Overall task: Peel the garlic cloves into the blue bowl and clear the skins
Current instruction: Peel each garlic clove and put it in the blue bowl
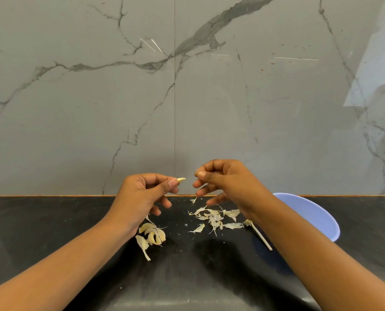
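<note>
Just below the heel of the left hand [145, 194], a small heap of unpeeled cloves [153, 234] lies on the black counter [187, 277]. One clove at its near edge lies apart from the rest, its long papery tail trailing toward the person.

The left hand is raised above the counter. Its thumb and forefinger pinch a single garlic clove [181, 180], and the other fingers curl loosely underneath. Only the pale tip of the clove shows past the thumbnail. Its long axis runs nearly level, and the tip points right toward the other hand.

A short gap separates the two hands, and they do not touch. The right hand [224, 182] hangs at much the same height, with its thumb pressed to the forefinger and the remaining fingers half bent and spread downward. Whether a scrap of skin is caught in that pinch cannot be told. One small flake [193, 200] shows just under its fingertips.

Beneath the right hand and wrist, the loose skins [215, 217] are scattered on the counter. At their right edge a thin dry stem [261, 236] slants along the forearm toward the person.

Right of the right forearm, partly hidden by it, is the blue bowl [319, 217], close to the grey veined wall [97, 108].
</note>
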Motion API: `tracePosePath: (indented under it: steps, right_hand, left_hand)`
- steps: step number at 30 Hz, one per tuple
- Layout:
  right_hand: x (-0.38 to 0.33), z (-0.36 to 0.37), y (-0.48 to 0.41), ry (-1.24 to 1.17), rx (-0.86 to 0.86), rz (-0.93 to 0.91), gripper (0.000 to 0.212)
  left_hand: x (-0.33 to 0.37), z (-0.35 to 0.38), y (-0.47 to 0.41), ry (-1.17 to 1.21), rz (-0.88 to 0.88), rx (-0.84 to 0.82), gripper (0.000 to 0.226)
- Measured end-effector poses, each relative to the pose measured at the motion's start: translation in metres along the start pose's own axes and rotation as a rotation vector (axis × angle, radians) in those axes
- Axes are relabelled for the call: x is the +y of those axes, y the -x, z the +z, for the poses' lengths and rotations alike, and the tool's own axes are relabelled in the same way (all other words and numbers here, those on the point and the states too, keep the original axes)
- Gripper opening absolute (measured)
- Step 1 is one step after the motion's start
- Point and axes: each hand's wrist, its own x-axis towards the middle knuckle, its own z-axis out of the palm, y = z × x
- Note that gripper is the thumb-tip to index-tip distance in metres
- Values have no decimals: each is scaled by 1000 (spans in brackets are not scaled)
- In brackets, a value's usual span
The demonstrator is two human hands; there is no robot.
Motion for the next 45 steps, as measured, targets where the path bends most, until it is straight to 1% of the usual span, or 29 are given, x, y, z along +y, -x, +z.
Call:
tracePosePath:
  steps: [2, 3, 5, 7, 11, 14, 16, 20, 21, 23, 25, 30, 33, 34, 36, 37, 39, 41, 45]
  right_hand:
    - [5, 2, 0, 361, 58, -223, 11]
    - [8, 4, -1, 484, 86, -317, 15]
    - [10, 7, 0, 600, 119, -418, 17]
    - [10, 8, 0, 648, 141, -455, 13]
    - [12, 12, 0, 667, 147, -504, 4]
    - [14, 13, -1, 619, 145, -472, 4]
    - [12, 13, 0, 486, 122, -371, 6]
    - [8, 14, 0, 83, 17, -57, 16]
    - [8, 13, 0, 36, 9, -12, 16]
    - [7, 11, -1, 50, 14, 20, 15]
    - [7, 7, -2, 159, 7, 9, 12]
    - [1, -5, -1, 410, -100, -35, 15]
    - [-2, -4, 1, 417, -39, -125, 6]
    - [-1, -3, 1, 425, 9, -161, 7]
    - [2, -2, -1, 514, 117, -255, 19]
    - [3, -3, -2, 568, 142, -309, 22]
    - [4, -3, -3, 657, 105, -408, 26]
    - [6, 0, -3, 682, 41, -459, 26]
    - [13, 8, -4, 680, 41, -534, 15]
  left_hand:
    - [1, 1, 1, 16, -21, -6, 27]
    - [1, 1, 1, 17, -27, -10, 28]
    - [1, 2, 2, 15, -31, -12, 28]
    - [1, 1, 2, 8, -30, -12, 27]
    - [2, 2, 3, -59, 1, -36, 25]
    - [2, 4, 5, -77, 12, -46, 25]
    - [1, 4, 4, -95, 18, -46, 22]
    - [-1, 4, 4, -105, 40, -57, 20]
    - [-1, 4, 4, -101, 44, -55, 20]
    - [-1, 3, 3, -95, 50, -41, 15]
    - [-1, 2, 1, -89, 51, -33, 12]
    - [-2, 2, 1, -71, 35, -37, 12]
    - [-1, 2, 2, -64, 0, -31, 16]
    - [-1, 2, 2, -62, -9, -29, 17]
    - [0, 1, 2, -65, -16, -27, 18]
    - [0, 1, 2, -69, -15, -27, 18]
    - [1, 2, 2, -82, -6, -26, 17]
    - [1, 2, 3, -112, 13, -28, 16]
    - [0, 1, 4, -183, 77, -45, 15]
